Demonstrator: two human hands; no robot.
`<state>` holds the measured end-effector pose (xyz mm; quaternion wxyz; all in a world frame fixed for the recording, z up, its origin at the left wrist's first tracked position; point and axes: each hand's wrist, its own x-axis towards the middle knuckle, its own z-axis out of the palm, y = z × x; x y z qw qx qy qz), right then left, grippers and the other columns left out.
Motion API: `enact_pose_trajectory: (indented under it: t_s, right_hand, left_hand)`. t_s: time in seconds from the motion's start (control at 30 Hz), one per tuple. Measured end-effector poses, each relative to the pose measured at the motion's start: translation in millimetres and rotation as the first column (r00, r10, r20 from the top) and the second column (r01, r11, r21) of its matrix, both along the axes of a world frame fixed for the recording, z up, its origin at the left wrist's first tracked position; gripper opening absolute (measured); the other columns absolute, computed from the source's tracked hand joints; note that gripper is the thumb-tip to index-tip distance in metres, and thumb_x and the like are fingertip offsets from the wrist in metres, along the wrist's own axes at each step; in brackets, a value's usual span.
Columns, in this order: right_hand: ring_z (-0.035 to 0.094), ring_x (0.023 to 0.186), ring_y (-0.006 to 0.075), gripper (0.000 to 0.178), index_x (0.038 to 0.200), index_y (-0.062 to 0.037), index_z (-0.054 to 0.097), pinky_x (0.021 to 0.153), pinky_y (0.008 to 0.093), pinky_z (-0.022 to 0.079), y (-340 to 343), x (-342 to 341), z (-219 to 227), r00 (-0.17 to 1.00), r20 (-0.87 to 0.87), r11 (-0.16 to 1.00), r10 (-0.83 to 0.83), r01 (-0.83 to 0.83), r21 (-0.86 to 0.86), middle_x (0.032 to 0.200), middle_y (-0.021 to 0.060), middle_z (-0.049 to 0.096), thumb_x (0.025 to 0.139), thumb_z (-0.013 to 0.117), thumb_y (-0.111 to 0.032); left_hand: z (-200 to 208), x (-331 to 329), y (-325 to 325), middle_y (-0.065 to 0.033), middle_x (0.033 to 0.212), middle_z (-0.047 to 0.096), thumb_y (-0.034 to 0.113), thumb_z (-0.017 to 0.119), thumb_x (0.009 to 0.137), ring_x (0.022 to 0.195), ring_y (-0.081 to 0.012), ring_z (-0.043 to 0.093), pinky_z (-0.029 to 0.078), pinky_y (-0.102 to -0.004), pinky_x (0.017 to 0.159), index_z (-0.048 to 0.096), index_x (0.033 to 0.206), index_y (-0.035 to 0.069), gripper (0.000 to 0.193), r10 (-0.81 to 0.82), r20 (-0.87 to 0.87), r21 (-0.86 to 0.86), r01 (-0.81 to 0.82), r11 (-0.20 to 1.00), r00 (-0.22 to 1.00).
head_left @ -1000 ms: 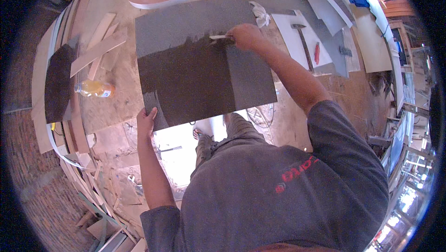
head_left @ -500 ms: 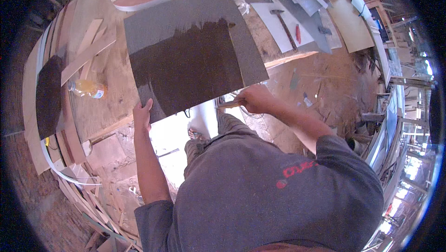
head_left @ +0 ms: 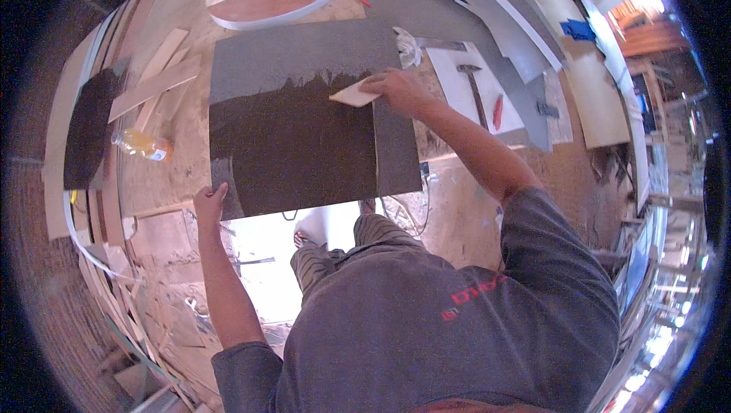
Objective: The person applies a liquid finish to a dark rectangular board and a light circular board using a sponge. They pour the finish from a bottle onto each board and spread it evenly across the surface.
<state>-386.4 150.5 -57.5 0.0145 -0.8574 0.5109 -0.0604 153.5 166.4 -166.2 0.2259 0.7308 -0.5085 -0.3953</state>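
Observation:
A grey rectangular sheet [head_left: 266,44] lies on the workbench, its near edge jutting over the front. Much of it carries a dark, wet-looking brown coating [head_left: 304,146] with a ragged far border; grey strips stay bare at the far side and right. My left hand [head_left: 211,201] pinches the sheet's near left corner, thumb on top. Above the coating's far right part, my right hand [head_left: 403,93] grips a thin, pale, flat spreader [head_left: 353,95]. Its edge is at or just over the ragged border; contact cannot be made out.
Beyond the sheet sits a round white-rimmed panel [head_left: 274,17]. To the right, a hammer [head_left: 476,97] and a red-handled tool [head_left: 498,112] lie on a white sheet, near a crumpled white cloth [head_left: 407,47]. Wood strips [head_left: 152,93] and a bottle of orange liquid [head_left: 141,144] are left.
My right hand has carried the spreader from below the sheet's near edge up to the coating's far right part. The sheet has turned slightly, while my left hand keeps its corner.

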Motion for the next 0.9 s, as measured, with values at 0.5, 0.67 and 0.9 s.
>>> enact_pose_trajectory:
  t_s: [0.5, 0.67, 0.9]
  right_hand:
    - [0.065, 0.116, 0.0294, 0.037, 0.109, -0.0256, 0.077, 0.087, 0.0469, 0.057, -87, -29, -10, 0.854, -0.393, 0.927, 0.340, -0.234, 0.294, 0.114, -0.0018, 0.073, 0.077, 0.069, -0.010]
    - [0.068, 0.103, 0.0294, 0.035, 0.103, -0.0247, 0.079, 0.080, 0.0468, 0.057, -68, -71, -6, 0.840, -0.385, 0.912, 0.382, -0.274, 0.307, 0.103, 0.0012, 0.073, 0.073, 0.072, -0.008]
    - [0.070, 0.100, 0.0302, 0.040, 0.105, -0.0264, 0.080, 0.080, 0.0453, 0.056, -35, -84, 39, 0.754, -0.549, 0.869, 0.360, -0.056, 0.492, 0.101, 0.0058, 0.074, 0.074, 0.070, -0.003]
  left_hand:
    - [6, -7, 27, -0.0039, 0.077, 0.067, 0.016, 0.084, 0.082, 0.068, -0.0129, 0.057, 0.046, -0.0325, 0.062, 0.072, 0.092, -0.004, 0.025, 0.215, 0.038, -0.098, -0.211, 0.973, 0.976]
    - [5, -16, 20, -0.0042, 0.077, 0.067, 0.018, 0.084, 0.082, 0.068, -0.0127, 0.058, 0.046, -0.0326, 0.063, 0.072, 0.091, -0.004, 0.027, 0.261, 0.020, -0.075, -0.258, 0.963, 0.965]
    - [-5, -1, 19, -0.0035, 0.076, 0.066, 0.020, 0.085, 0.081, 0.068, -0.0129, 0.057, 0.046, -0.0327, 0.063, 0.072, 0.092, -0.004, 0.029, 0.245, 0.021, -0.035, -0.244, 0.969, 0.969]
